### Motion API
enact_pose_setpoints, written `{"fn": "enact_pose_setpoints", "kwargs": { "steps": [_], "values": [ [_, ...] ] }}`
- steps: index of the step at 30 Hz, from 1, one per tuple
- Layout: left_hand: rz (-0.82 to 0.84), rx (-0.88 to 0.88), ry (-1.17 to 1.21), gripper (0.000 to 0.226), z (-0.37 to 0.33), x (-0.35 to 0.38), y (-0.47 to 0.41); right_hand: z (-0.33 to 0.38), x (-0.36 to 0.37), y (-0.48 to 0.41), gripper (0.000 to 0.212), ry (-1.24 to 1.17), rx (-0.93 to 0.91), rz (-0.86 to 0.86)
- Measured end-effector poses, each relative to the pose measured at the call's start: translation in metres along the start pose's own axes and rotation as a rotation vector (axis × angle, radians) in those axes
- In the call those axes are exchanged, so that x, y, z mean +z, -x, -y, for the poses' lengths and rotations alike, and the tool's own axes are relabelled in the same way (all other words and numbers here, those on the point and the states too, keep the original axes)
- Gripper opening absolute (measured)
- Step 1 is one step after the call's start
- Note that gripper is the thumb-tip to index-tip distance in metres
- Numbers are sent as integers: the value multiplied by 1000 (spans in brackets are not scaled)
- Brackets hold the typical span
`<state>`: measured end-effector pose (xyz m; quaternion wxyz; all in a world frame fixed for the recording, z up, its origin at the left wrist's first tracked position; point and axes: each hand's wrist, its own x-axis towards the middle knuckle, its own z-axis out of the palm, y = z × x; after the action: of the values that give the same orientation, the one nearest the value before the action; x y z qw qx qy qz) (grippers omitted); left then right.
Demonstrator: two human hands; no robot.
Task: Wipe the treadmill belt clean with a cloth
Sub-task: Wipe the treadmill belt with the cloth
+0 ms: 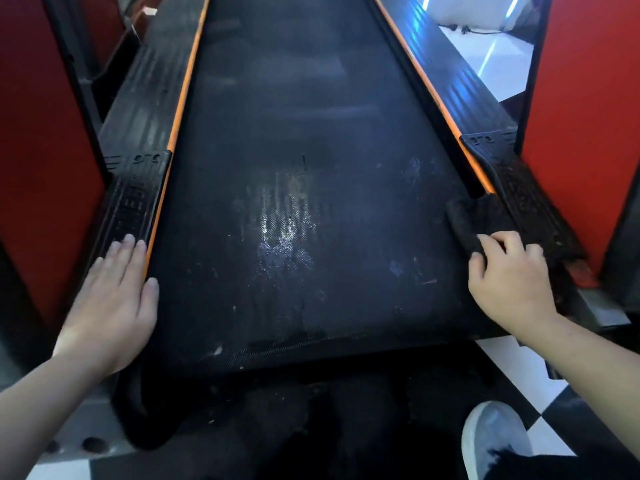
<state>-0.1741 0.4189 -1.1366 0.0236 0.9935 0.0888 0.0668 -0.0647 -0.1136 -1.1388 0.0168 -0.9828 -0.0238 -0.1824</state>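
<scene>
A cloth [478, 220] is being gripped by the right hand [509, 275] at the right edge of the belt [294, 168], seemingly ready to wipe, while the left hand [114, 289] is being braced flat on the lower-left rail [128, 202].

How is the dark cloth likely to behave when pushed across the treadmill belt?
The cloth looks folded and soft, so it probably bunches. The right hand grips one edge, suggesting it is light.

Left hand [114, 292] lies flat, right hand [509, 271] grips cloth [479, 220].
</scene>
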Motion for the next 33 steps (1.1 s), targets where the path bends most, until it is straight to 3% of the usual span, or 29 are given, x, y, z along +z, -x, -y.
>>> {"fn": "enact_pose_setpoints", "kwargs": {
  "steps": [6,11,25,33],
  "values": [
    [-38,6,24,68,0,0,0,21,-7,0,35,-145,139,85],
    [-27,0,57,69,0,0,-1,59,-11,7,38,-198,152,80],
    [11,-40,101,63,1,-3,0,217,-17,51,43,-338,-96,121],
    [3,-64,166,61,1,-3,0,313,-32,69,45,-436,-211,264]
  ]
}}
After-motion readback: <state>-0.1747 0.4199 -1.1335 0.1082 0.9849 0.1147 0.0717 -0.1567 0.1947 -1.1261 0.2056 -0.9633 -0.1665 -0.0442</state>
